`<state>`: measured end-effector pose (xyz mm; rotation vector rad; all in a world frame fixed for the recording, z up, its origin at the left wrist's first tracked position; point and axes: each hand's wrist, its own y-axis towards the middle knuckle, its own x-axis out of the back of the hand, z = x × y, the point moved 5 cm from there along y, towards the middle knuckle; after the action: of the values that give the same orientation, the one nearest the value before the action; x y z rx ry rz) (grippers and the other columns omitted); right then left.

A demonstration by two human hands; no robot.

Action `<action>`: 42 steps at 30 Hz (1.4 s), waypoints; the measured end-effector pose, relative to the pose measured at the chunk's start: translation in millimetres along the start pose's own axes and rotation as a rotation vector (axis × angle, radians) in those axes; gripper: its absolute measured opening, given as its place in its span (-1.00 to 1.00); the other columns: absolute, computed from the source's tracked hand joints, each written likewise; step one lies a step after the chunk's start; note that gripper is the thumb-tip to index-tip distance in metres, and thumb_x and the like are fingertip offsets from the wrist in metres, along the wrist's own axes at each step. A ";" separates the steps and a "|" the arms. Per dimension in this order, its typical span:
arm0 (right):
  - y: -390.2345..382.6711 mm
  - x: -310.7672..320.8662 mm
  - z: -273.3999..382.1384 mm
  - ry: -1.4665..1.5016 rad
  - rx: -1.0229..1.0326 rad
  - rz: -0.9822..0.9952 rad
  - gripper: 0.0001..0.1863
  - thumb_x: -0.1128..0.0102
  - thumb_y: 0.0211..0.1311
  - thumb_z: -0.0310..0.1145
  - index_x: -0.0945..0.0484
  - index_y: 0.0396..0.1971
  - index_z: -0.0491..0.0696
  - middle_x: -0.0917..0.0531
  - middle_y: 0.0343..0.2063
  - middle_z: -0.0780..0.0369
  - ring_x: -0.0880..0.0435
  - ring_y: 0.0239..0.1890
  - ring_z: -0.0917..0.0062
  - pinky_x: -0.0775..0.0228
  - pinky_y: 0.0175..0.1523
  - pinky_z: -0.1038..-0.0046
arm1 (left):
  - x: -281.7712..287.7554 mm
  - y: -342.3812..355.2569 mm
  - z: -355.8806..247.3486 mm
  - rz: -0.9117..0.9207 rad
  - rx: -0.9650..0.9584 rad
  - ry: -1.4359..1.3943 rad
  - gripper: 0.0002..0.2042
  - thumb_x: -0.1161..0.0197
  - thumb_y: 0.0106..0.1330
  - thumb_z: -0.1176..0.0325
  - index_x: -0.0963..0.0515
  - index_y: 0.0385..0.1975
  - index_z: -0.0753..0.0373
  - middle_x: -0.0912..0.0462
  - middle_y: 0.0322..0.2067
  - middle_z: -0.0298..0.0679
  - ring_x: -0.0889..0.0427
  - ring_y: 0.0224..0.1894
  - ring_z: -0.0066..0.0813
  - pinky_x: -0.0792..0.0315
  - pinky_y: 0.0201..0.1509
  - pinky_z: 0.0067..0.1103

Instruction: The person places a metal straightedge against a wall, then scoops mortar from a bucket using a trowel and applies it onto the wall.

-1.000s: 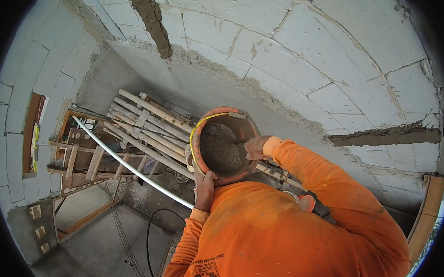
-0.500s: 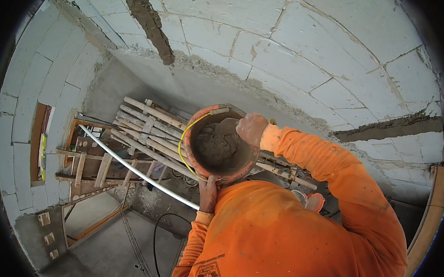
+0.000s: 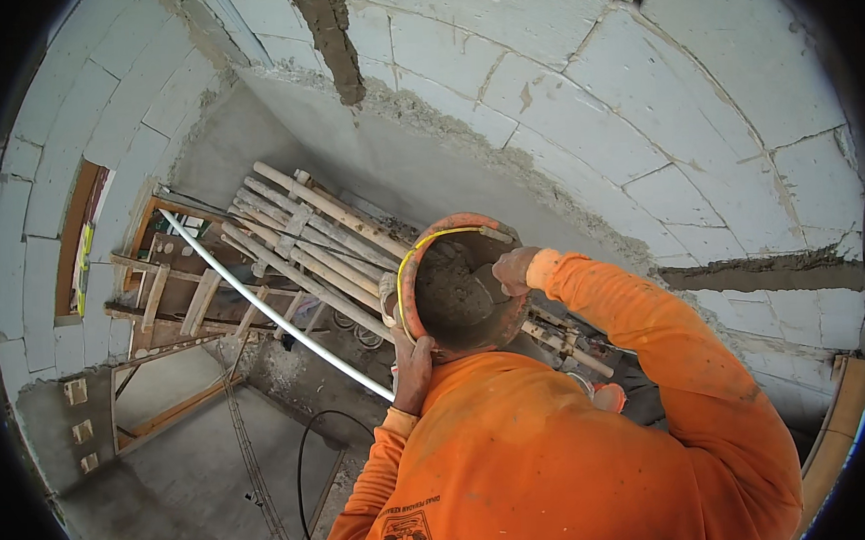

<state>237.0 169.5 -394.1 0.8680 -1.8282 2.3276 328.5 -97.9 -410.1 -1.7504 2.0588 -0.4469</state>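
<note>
An orange-red bucket (image 3: 417,314) with a yellow handle (image 3: 431,236) stands close in front of my chest. Grey wet mortar (image 3: 453,293) fills its lower part. My left hand (image 3: 414,369) is closed on the near-left rim, fingers bent over the edge. Over the far-right side of the bucket, my right hand (image 3: 516,270) is closed round the grip of a trowel. The trowel's blade (image 3: 491,285) dips into the mortar, and its grip is mostly hidden by the fingers.
A pale block wall (image 3: 560,100) with mortar-filled chases (image 3: 770,274) rises ahead. Below the bucket lie several wooden poles (image 3: 325,246). A long white pipe (image 3: 270,311) slants at left, near a timber frame (image 3: 178,300). A black hose (image 3: 301,469) curves over the floor.
The bucket, held by my left hand, has shifted right in the view. My right hand has moved slightly right and down with the trowel, and less of its blade shows.
</note>
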 end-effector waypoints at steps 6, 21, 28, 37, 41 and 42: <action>-6.9 -18.3 1.8 0.320 -0.031 0.033 -0.58 -0.13 0.33 -0.18 -0.71 -0.14 -0.26 -0.78 -0.22 -0.05 -0.77 -0.05 0.08 -0.57 0.06 0.07 | 1.2 0.4 -1.6 0.005 0.132 -0.083 -0.54 -0.13 0.33 0.37 -0.19 0.15 0.38 -0.36 -0.14 -0.21 -0.41 -0.16 -0.46 -0.45 -0.09 -0.51; 19.7 -40.9 70.5 1.580 0.274 0.127 -0.58 -0.02 0.51 -0.06 -0.56 -0.28 -0.16 -0.54 -0.51 0.28 -0.52 -0.59 0.60 -0.44 -0.52 0.43 | 6.0 -6.4 -5.1 -0.096 0.080 -0.097 -0.67 -0.09 0.33 0.42 -0.24 0.06 0.17 -0.48 -0.32 -0.36 -0.38 -0.49 -0.67 -0.32 -0.48 -0.69; 14.4 -36.3 66.9 2.479 0.419 0.229 -0.61 0.07 0.61 -0.04 -0.50 -0.19 -0.10 -0.50 -0.50 0.32 -0.44 -0.60 0.68 -0.41 -0.54 0.58 | -3.2 -1.6 -19.6 -0.124 0.055 -0.242 -0.79 -0.09 0.33 0.44 -0.39 -0.06 0.18 -0.55 -0.35 -0.37 -0.44 -0.50 -0.67 -0.34 -0.47 -0.70; -80.1 4.5 -1.3 0.468 -0.028 -0.456 -0.64 -0.27 0.35 -0.17 -0.58 -0.20 -0.23 -0.71 -0.44 0.12 -0.76 -0.37 0.35 -0.61 -0.22 0.29 | -22.3 8.2 -21.2 0.025 -0.027 -0.022 -0.50 -0.07 0.31 0.45 -0.25 0.26 0.37 -0.50 -0.17 -0.23 -0.49 -0.30 -0.47 -0.47 -0.24 -0.54; -54.4 5.1 6.3 -0.080 -0.234 -0.838 -0.80 -0.23 0.23 -0.39 -0.67 -0.18 -0.12 -0.79 -0.40 0.18 -0.83 -0.23 0.31 -0.66 -0.19 0.29 | -30.0 11.4 -17.0 0.042 -0.104 0.078 -0.46 -0.08 0.28 0.44 -0.23 0.29 0.40 -0.45 -0.09 -0.15 -0.46 -0.19 -0.41 -0.47 -0.12 -0.49; -42.8 -1.1 10.1 -0.064 -0.261 -0.828 -0.79 -0.24 0.21 -0.41 -0.67 -0.17 -0.12 -0.79 -0.40 0.20 -0.83 -0.25 0.31 -0.67 -0.18 0.29 | -31.8 11.4 -15.6 0.053 -0.104 0.091 -0.46 -0.08 0.28 0.44 -0.23 0.29 0.40 -0.45 -0.09 -0.15 -0.46 -0.19 -0.41 -0.47 -0.12 -0.49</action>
<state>258.0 173.3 -355.6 1.3306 -1.3513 1.5285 315.3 -65.0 -399.1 -1.7590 2.2234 -0.4169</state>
